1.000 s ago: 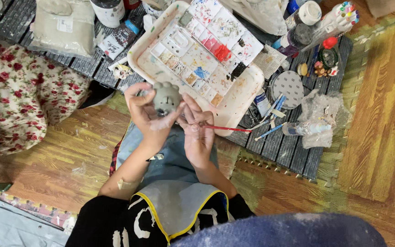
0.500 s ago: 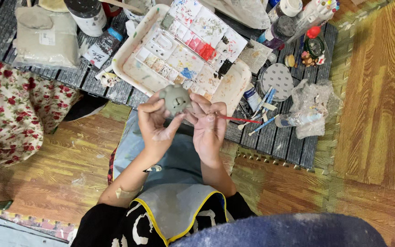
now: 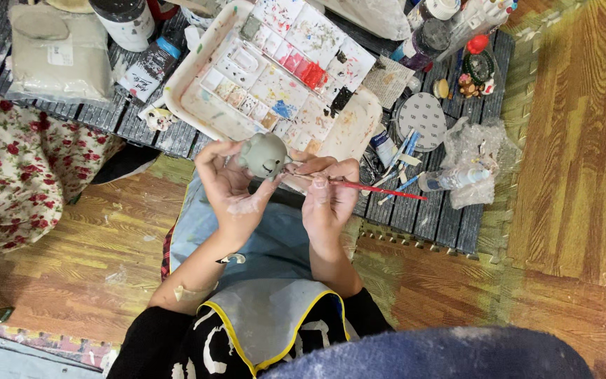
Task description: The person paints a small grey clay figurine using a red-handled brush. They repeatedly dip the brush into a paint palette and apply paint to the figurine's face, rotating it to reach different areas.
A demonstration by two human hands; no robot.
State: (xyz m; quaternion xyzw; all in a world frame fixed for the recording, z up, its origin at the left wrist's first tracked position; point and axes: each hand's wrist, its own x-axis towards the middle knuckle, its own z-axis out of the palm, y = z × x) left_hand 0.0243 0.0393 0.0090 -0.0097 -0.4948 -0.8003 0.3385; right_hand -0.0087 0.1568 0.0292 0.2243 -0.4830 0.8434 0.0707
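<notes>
My left hand (image 3: 229, 186) holds a small grey clay figure (image 3: 263, 154) up by its fingertips, above my lap. My right hand (image 3: 329, 193) grips a thin paintbrush with a red handle (image 3: 380, 188), its tip touching the right side of the figure. Just beyond both hands lies a large white paint palette (image 3: 275, 77) with many wells, smeared with red, blue and black paint.
Grey slatted mats (image 3: 450, 217) carry paint bottles, a jar (image 3: 126, 21), a bag of clay (image 3: 47, 56), loose brushes (image 3: 405, 151), a round lid and a plastic-wrapped bottle (image 3: 457, 177). A floral cushion (image 3: 15, 175) lies at left. Wooden floor surrounds my lap and apron.
Both hands with the figure have shifted slightly lower and rightward in view; the figure has turned in my left fingers and the brush tip stays against it.
</notes>
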